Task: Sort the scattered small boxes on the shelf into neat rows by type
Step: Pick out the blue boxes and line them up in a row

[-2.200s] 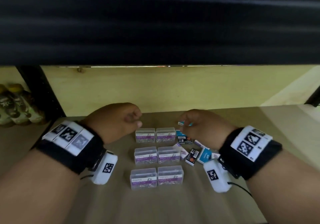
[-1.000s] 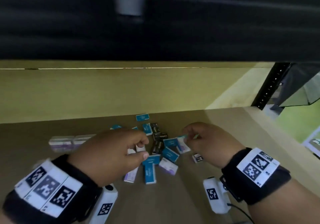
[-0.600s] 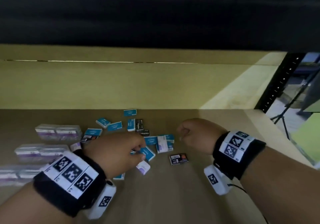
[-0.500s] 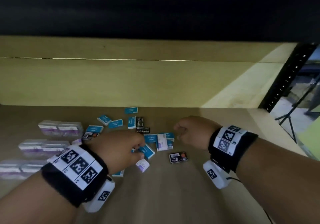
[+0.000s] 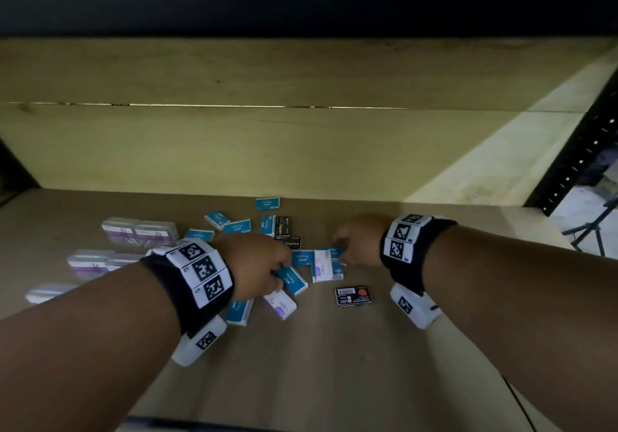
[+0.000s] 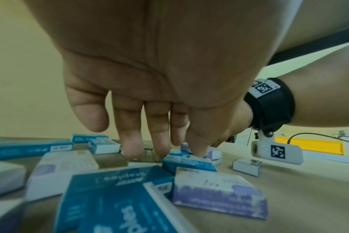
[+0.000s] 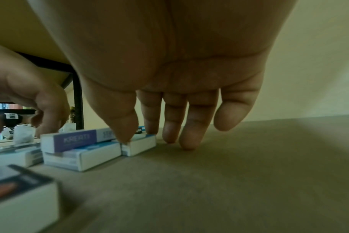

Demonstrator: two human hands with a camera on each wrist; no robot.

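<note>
Small boxes lie scattered mid-shelf: several blue staple boxes (image 5: 237,227), two black staple boxes (image 5: 283,225), a black barcode box (image 5: 352,296) and white-purple boxes (image 5: 280,304). My left hand (image 5: 281,271) reaches into the pile with fairly straight fingers. Its thumb tip rests on a blue box (image 6: 187,163) and its fingertips (image 6: 130,155) touch the boxes beside it. My right hand (image 5: 341,254) is at the pile's right edge. Its thumb tip sits on a small blue-white box (image 7: 138,145), with the index finger behind it and two fingertips (image 7: 186,146) on the shelf board.
Clear plastic cases with purple labels (image 5: 138,231) stand in paired rows at the left. The wooden back wall (image 5: 267,150) lies close behind the pile. A black upright (image 5: 575,150) marks the shelf's right end. Bare board (image 5: 334,364) lies in front.
Over the last two seconds my view swung right from the clear cases to the scattered pile. Both hands have come down onto it, and the right hand's fingers have uncurled onto a blue box.
</note>
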